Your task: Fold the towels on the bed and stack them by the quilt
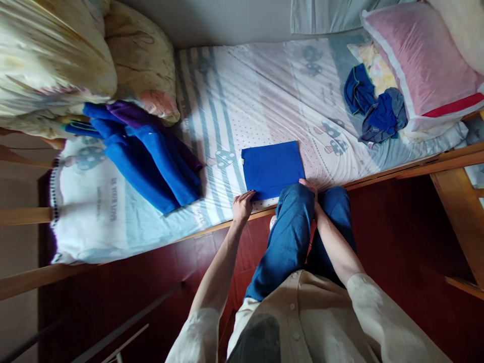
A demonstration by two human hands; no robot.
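Note:
In the head view a blue cloth (273, 169), folded into a flat rectangle, lies near the bed's front edge. A small white tag shows on its left side. My left hand (244, 204) is closed with its fingers on the near left corner of this cloth. At the near right corner my right hand (310, 187) pinches the edge, partly hidden behind my raised knee. Blue trousers (151, 161) lie spread on the left part of the bed, with a purple garment (132, 113) under them.
The bed (260, 80) has a patterned sheet and a wooden front rail (378, 176). Large pillows (143, 55) are heaped at the left. On the right, crumpled blue and grey clothes (383, 116) lie beside a pink pillow (423, 55). My knees (297, 201) are against the bed's edge.

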